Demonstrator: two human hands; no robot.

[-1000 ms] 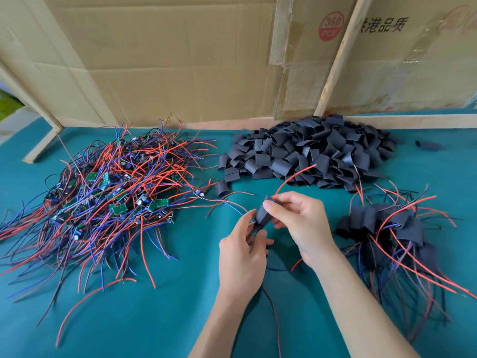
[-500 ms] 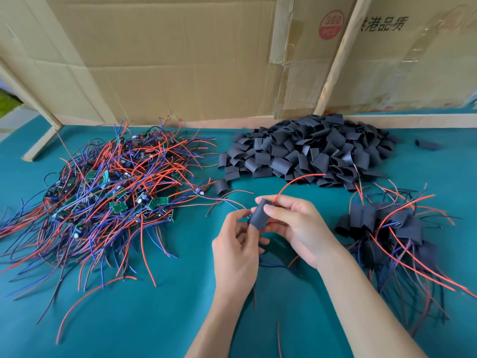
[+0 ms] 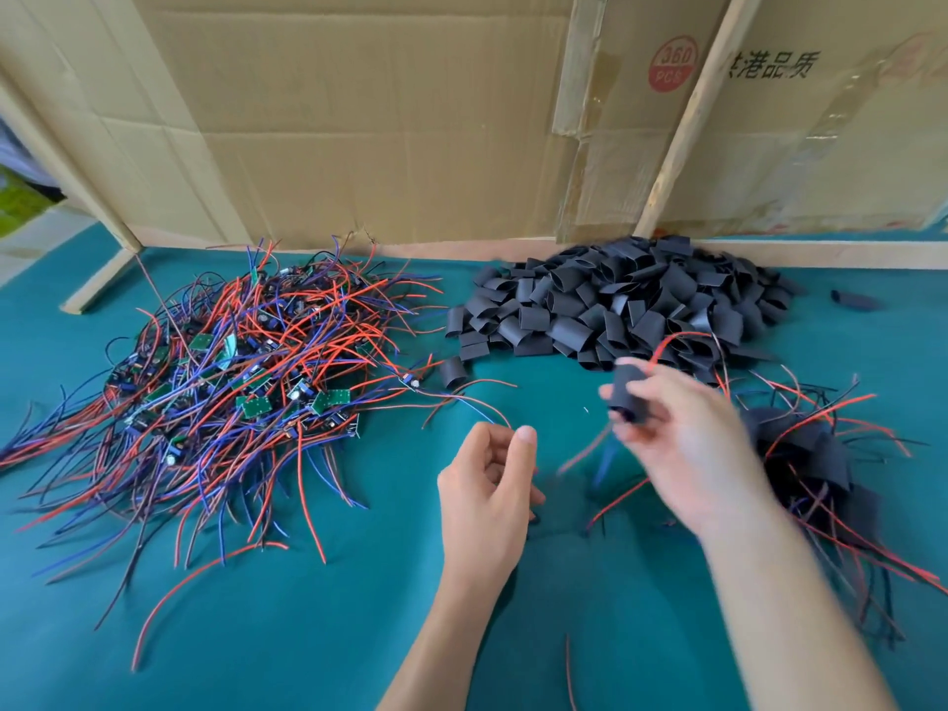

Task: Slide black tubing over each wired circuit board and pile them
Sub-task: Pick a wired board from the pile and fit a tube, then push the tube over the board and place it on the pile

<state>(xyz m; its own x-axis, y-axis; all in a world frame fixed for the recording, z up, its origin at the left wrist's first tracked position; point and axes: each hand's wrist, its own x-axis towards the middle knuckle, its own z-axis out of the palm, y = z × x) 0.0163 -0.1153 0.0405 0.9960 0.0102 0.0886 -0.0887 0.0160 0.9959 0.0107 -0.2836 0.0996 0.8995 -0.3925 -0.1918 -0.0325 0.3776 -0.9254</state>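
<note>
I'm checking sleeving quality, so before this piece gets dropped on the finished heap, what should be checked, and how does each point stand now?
1. Right hand grips the sleeved board: ok.
2. Tubing fully covers the board: cannot tell, motion blur.
3. Wires come out of the tube: ok, a red one arcs from the top.
4. Left hand is free for the next board: ok, loosely curled, empty.
5. Finished pile lies to the right within reach: ok.
6. Unsleeved boards and loose tubing pile remain: ok.

Two bare forearms enter from the near edge. Left hand (image 3: 487,484) and right hand (image 3: 682,449): no sleeves, gloves or rings visible.
</note>
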